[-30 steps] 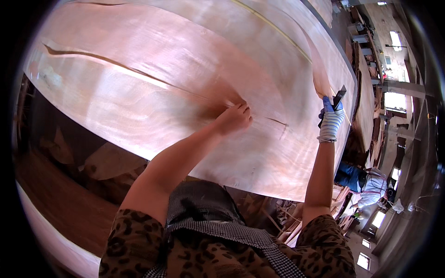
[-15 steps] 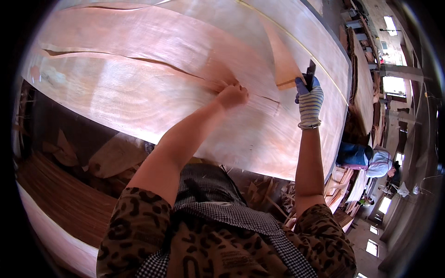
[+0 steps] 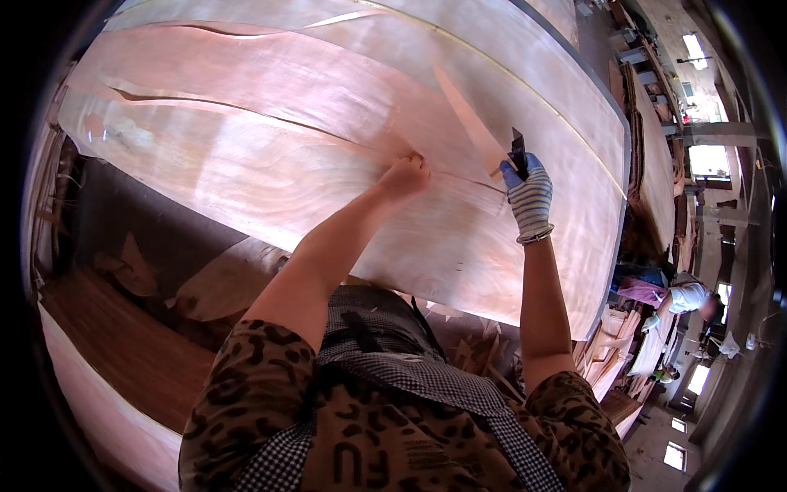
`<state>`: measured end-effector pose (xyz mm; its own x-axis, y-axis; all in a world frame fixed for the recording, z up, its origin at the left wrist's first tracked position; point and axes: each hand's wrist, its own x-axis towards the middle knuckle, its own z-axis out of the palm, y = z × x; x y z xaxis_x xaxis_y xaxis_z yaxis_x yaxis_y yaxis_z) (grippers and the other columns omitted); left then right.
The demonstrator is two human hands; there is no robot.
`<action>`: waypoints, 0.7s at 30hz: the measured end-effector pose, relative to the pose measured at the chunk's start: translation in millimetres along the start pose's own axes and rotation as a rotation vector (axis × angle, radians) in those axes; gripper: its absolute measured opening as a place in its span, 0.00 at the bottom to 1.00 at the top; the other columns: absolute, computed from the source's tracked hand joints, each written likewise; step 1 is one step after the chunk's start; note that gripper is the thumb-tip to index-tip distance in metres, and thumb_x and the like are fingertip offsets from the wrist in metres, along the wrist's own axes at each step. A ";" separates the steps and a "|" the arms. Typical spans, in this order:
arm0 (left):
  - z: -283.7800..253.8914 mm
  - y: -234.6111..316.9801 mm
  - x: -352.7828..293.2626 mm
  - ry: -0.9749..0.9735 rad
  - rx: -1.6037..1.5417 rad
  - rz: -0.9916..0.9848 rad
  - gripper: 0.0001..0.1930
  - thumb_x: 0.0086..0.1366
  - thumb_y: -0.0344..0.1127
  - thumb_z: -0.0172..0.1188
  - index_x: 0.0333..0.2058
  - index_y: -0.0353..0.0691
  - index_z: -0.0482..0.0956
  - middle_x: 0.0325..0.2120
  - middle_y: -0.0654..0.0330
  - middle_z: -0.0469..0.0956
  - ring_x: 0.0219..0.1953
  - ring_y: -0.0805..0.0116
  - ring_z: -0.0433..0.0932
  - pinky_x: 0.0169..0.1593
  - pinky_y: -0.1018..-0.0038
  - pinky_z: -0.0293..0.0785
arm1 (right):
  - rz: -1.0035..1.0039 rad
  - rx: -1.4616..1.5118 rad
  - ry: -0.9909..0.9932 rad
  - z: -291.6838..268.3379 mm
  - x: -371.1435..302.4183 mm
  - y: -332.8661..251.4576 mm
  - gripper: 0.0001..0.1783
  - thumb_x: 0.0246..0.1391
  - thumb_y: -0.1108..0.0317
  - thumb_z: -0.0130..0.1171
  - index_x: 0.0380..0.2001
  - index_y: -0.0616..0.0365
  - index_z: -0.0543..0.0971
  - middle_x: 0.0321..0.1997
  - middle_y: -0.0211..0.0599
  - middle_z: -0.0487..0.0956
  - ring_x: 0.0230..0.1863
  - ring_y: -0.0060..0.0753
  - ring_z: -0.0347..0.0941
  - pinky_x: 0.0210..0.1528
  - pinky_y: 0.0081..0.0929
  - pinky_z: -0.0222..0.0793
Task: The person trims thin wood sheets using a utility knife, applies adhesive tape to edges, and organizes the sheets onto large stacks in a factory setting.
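Observation:
Large, thin sheets of pale pink wood veneer point(image 3: 328, 74) cover the table in front of me. A long, wavy gap point(image 3: 238, 108) runs between two of them toward my hands. My bare left hand point(image 3: 407, 175) is closed at the near end of this gap, its fingers curled on the veneer's edge. To its right, my right hand point(image 3: 529, 193), in a striped white-and-blue glove, grips a dark-bladed knife point(image 3: 517, 152) with the blade pointing up and away. A narrow, pointed veneer strip point(image 3: 467, 111) lies beside the knife, its near end by the gloved fingers.
A yellow line point(image 3: 492, 59) crosses the far side of the table. Stacked brown veneer point(image 3: 123, 353) stands at lower left, with scraps point(image 3: 225, 279) under the table edge. Other stacks point(image 3: 652, 164) line the right, where another person point(image 3: 684, 297) bends over.
My right hand has come left and slightly nearer with the knife, toward the gap. The strip's near end has dropped down. My left hand stays at the gap, and the view has shifted slightly.

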<state>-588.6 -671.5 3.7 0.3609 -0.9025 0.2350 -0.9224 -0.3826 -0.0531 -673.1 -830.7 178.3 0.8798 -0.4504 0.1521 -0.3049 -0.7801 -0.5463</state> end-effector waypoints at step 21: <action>-250.7 -173.3 -246.9 1.054 -1.149 -1.132 0.07 0.57 0.28 0.50 0.35 0.36 0.72 0.27 0.61 0.73 0.29 0.74 0.72 0.37 0.77 0.70 | 0.143 0.445 -0.313 152.5 11.6 -84.2 0.10 0.52 0.62 0.50 0.31 0.58 0.70 0.14 0.28 0.66 0.11 0.20 0.61 0.13 0.19 0.58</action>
<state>-552.4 -332.8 198.3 0.9555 0.2682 0.1226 -0.1476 0.0752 0.9862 -581.7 -704.0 100.4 0.9280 -0.3349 -0.1632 -0.3053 -0.4323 -0.8485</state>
